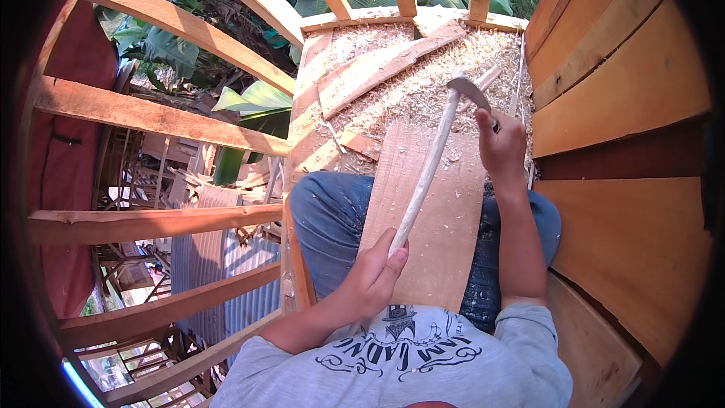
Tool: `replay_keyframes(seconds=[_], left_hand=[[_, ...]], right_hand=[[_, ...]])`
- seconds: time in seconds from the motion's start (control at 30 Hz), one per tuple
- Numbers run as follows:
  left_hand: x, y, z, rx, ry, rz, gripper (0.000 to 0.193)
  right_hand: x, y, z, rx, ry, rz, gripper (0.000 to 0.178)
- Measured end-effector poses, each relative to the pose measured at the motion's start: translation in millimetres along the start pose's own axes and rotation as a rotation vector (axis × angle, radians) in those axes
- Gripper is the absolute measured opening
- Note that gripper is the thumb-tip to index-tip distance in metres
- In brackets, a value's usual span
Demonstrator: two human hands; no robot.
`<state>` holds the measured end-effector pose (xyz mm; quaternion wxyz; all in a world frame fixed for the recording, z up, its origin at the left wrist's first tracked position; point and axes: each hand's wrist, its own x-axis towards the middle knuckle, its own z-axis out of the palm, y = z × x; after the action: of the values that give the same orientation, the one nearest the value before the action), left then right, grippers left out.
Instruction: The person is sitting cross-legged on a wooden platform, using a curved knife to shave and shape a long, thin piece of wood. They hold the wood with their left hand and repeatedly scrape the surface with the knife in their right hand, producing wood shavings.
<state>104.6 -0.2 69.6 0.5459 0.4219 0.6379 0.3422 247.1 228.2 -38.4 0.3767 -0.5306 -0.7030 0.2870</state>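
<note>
My left hand [375, 276] is closed round the lower end of a long, pale wooden handle. The handle belongs to an adze-like tool [430, 164], whose curved metal head [470, 91] sits at the far end. My right hand [502, 149] is raised beside that head, fingers curled and thumb up. A small dark, rounded piece shows in its grip by the head's tip; whether it is part of the tool I cannot tell. Beneath the handle, a wide flat wooden board [423, 219] lies across my lap, with a few shavings on it.
Wood shavings [393, 106] cover the platform ahead, where a rough plank [393, 68] lies slantwise and a short offcut [361, 143] rests nearer. Wooden slats [158, 227] form an open railing on the left. A plank wall [627, 234] stands close on the right.
</note>
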Motion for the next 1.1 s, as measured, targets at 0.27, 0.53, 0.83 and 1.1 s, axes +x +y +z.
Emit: replay_keyframes(seconds=[0.27,0.53,0.83,1.1], left_hand=[[5,3,-17,-0.401,-0.034,-0.041,0.037],[0,4,-11,-0.348,-0.020,-0.044,0.035],[-4,1,12,-0.216,-0.201,0.065,0.036],[-6,-3,-15,-0.520,-0.144,-0.092,0.037]], right_hand=[[3,17,-18,0.267,0.042,0.006,0.064],[-43,-31,3,0.001,-0.133,-0.468,0.065],[19,32,-13,0.111,0.132,0.100,0.070],[-31,-20,-21,0.195,-0.117,-0.371,0.064]])
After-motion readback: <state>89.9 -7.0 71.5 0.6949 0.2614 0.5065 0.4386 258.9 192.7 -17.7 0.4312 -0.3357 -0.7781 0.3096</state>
